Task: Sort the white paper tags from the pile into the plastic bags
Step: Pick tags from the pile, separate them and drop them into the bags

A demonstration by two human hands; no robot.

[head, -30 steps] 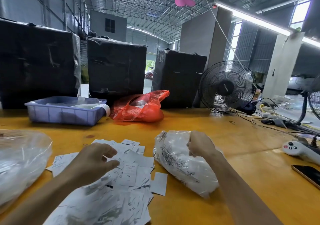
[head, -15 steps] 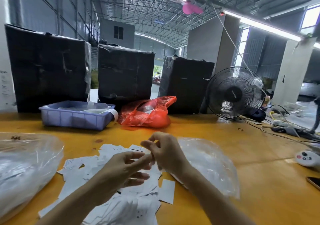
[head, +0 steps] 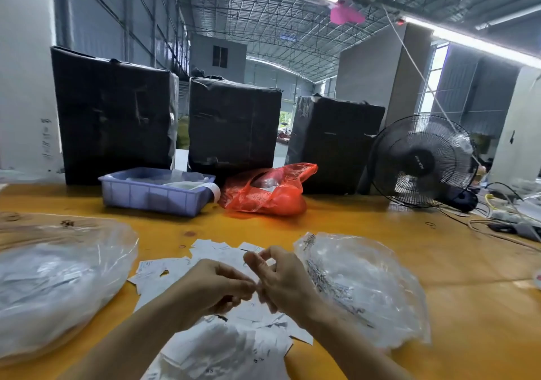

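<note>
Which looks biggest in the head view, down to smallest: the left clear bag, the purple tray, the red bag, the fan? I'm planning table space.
1. left clear bag, though nearness to the camera inflates it
2. fan
3. purple tray and red bag, which look alike

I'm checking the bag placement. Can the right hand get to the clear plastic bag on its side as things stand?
Probably yes. The right hand hangs over the pile of white paper tags, right beside the clear plastic bag, and nothing lies between them. Its fingers are busy up against the left hand, though.
</note>
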